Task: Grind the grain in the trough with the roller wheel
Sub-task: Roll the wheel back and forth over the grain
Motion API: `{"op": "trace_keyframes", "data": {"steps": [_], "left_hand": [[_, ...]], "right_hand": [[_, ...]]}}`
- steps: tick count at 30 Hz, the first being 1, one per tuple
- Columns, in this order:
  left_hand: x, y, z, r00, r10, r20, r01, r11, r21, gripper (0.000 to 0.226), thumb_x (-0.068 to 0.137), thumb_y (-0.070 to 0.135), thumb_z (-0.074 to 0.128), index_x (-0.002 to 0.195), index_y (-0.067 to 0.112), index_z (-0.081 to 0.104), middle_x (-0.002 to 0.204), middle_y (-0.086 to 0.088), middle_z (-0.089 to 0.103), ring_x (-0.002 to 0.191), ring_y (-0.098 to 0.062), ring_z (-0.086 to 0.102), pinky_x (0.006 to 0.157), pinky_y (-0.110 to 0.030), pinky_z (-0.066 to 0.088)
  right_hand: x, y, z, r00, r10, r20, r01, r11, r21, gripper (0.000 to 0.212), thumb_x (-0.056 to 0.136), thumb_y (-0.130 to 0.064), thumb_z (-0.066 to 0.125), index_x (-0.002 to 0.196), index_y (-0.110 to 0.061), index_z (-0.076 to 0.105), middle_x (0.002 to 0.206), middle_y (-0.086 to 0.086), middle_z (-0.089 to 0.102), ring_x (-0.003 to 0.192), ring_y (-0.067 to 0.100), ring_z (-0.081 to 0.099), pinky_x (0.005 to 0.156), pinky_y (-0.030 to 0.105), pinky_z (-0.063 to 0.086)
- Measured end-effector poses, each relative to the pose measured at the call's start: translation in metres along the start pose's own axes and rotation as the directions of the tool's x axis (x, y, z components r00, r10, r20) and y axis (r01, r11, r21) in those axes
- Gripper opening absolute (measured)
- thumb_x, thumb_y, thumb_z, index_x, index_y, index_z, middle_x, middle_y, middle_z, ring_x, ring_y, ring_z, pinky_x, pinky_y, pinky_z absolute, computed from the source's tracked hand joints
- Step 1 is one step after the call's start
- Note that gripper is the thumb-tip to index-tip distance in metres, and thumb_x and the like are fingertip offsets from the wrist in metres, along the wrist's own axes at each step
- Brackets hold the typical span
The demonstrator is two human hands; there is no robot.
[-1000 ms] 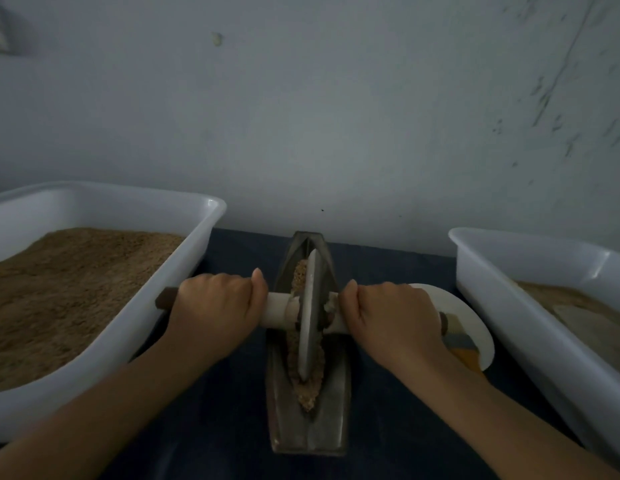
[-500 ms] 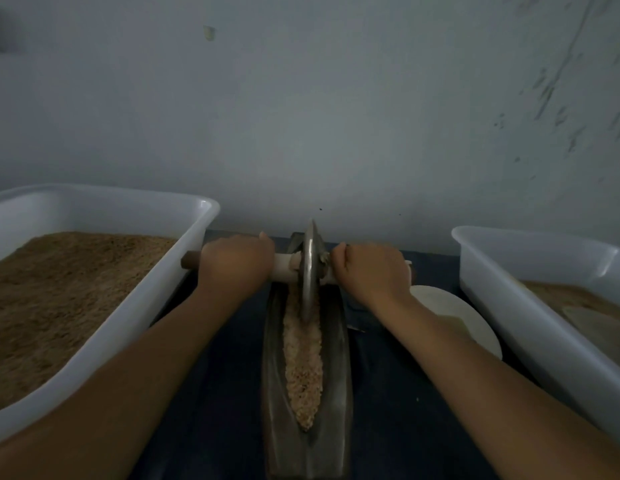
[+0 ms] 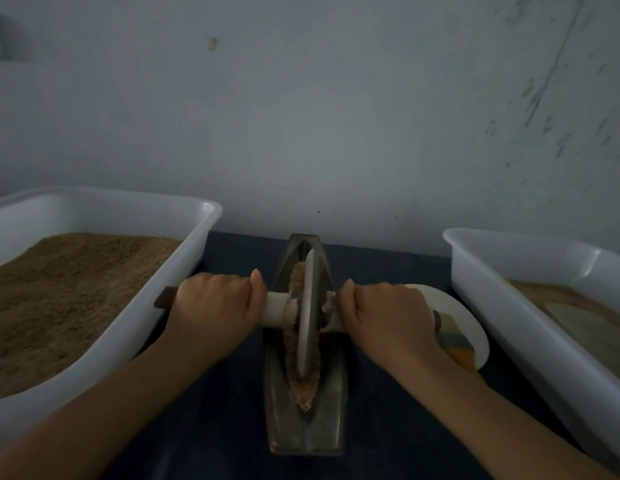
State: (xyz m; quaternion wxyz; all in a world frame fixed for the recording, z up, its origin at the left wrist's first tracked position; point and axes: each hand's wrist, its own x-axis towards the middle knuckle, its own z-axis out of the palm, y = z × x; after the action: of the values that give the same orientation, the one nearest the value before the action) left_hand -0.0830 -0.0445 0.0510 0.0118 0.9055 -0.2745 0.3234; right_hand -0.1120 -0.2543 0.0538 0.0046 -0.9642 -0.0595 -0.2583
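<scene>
Roller wheel (image 3: 309,315) stands upright on edge in the metal trough (image 3: 306,427), about mid-length, rim sunk into the grain (image 3: 303,393). Trough lies lengthwise away from the person on the dark counter (image 3: 215,427), between the two tubs. Grain fills the groove ahead of and behind the wheel, with more showing at the near end.

Left hand (image 3: 215,310) grip: clenched around the axle handle (image 3: 275,308) left of the wheel, thumb on top. Dark handle end sticks out past the knuckles. Right hand (image 3: 388,317) grip: clenched around the handle on the right side, thumb up near the hub.

Left white tub (image 3: 183,258) holds brown ground material. Right white tub (image 3: 509,289) holds some too, less visible. White plate (image 3: 454,313) sits on the counter just behind the right hand, partly hidden by it. Plain wall (image 3: 301,116) behind.
</scene>
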Motion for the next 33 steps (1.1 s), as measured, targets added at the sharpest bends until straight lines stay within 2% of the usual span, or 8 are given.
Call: {"op": "trace_keyframes", "data": {"steps": [6, 9, 12, 14, 18, 24, 28, 33], "left_hand": [[-0.004, 0.003, -0.006, 0.997, 0.056, 0.054, -0.058, 0.998, 0.028, 0.039, 0.043, 0.007, 0.089, 0.068, 0.001, 0.059, 0.037, -0.001, 0.044, 0.023, -0.013, 0.038, 0.027, -0.018, 0.034], [0.007, 0.001, 0.000, 0.958, 0.036, 0.284, -0.116, 0.955, 0.272, 0.077, 0.061, 0.019, 0.083, 0.121, -0.012, 0.046, 0.070, -0.013, 0.061, 0.051, -0.021, 0.058, 0.045, -0.024, 0.036], [0.024, 0.000, 0.005, 0.968, -0.039, 0.247, -0.025, 0.967, 0.252, 0.058, 0.049, 0.008, 0.086, 0.095, -0.015, 0.060, 0.056, -0.021, 0.057, 0.042, -0.029, 0.056, 0.042, -0.031, 0.043], [0.038, -0.004, 0.015, 0.949, -0.221, 0.226, 0.190, 0.970, 0.151, 0.026, 0.076, 0.019, 0.070, 0.076, -0.004, 0.057, 0.062, -0.020, 0.060, 0.054, -0.034, 0.061, 0.050, -0.038, 0.048], [0.057, -0.015, 0.041, 0.962, -0.224, 0.157, 0.170, 0.939, 0.300, 0.043, 0.090, 0.017, 0.054, 0.124, -0.006, 0.045, 0.094, -0.020, 0.064, 0.077, -0.032, 0.064, 0.059, -0.035, 0.045], [0.063, -0.024, 0.057, 0.949, -0.270, 0.162, 0.220, 0.936, 0.274, 0.048, 0.095, 0.023, 0.043, 0.135, -0.002, 0.031, 0.111, -0.014, 0.060, 0.091, -0.028, 0.062, 0.062, -0.034, 0.043], [0.038, -0.018, 0.038, 0.991, -0.053, 0.122, 0.010, 0.946, 0.325, 0.070, 0.041, 0.008, 0.090, 0.100, -0.016, 0.061, 0.057, -0.019, 0.060, 0.039, -0.027, 0.055, 0.036, -0.027, 0.041], [0.018, -0.002, 0.011, 0.992, 0.052, 0.111, -0.076, 0.972, 0.221, 0.052, 0.037, -0.009, 0.079, 0.087, -0.016, 0.064, 0.043, -0.019, 0.050, 0.028, -0.024, 0.046, 0.035, -0.025, 0.037]], "right_hand": [[-0.014, 0.001, -0.008, 1.000, -0.017, 0.014, 0.016, 0.998, 0.059, 0.052, 0.088, -0.042, 0.003, 0.051, -0.024, 0.035, 0.042, -0.002, 0.035, 0.038, 0.008, 0.033, 0.044, 0.024, 0.022], [-0.001, 0.004, 0.004, 1.000, -0.003, -0.013, 0.003, 0.998, 0.060, 0.054, 0.090, -0.041, 0.009, 0.046, -0.023, 0.035, 0.039, -0.004, 0.032, 0.035, 0.007, 0.029, 0.042, 0.024, 0.017], [0.021, 0.008, 0.021, 0.996, 0.015, -0.086, -0.016, 1.000, -0.020, 0.053, 0.096, -0.032, 0.025, 0.045, -0.020, 0.033, 0.042, -0.006, 0.029, 0.038, 0.014, 0.030, 0.044, 0.026, 0.009], [0.039, 0.012, 0.032, 0.995, 0.008, -0.097, -0.014, 0.999, -0.052, 0.049, 0.096, -0.027, 0.031, 0.051, -0.014, 0.045, 0.048, 0.000, 0.041, 0.047, 0.023, 0.041, 0.046, 0.028, 0.011], [0.072, 0.020, 0.044, 0.999, -0.012, -0.037, 0.009, 0.996, -0.089, 0.042, 0.094, -0.024, 0.024, 0.057, -0.018, 0.043, 0.061, -0.001, 0.052, 0.048, 0.014, 0.031, 0.046, 0.029, 0.009], [0.088, 0.019, 0.040, 0.998, -0.068, 0.007, 0.068, 0.998, 0.006, 0.044, 0.095, -0.023, 0.032, 0.052, -0.020, 0.038, 0.056, -0.004, 0.049, 0.051, 0.015, 0.044, 0.045, 0.026, 0.024], [0.066, 0.015, 0.035, 0.992, -0.125, -0.029, 0.121, 0.988, -0.099, 0.038, 0.094, -0.018, 0.027, 0.077, -0.011, 0.060, 0.072, 0.010, 0.062, 0.054, 0.021, 0.041, 0.046, 0.028, 0.014], [0.025, 0.011, 0.022, 0.999, 0.005, -0.051, -0.009, 0.997, -0.079, 0.052, 0.098, -0.031, 0.026, 0.048, -0.019, 0.035, 0.044, -0.004, 0.035, 0.039, 0.012, 0.024, 0.045, 0.029, 0.007]]}}
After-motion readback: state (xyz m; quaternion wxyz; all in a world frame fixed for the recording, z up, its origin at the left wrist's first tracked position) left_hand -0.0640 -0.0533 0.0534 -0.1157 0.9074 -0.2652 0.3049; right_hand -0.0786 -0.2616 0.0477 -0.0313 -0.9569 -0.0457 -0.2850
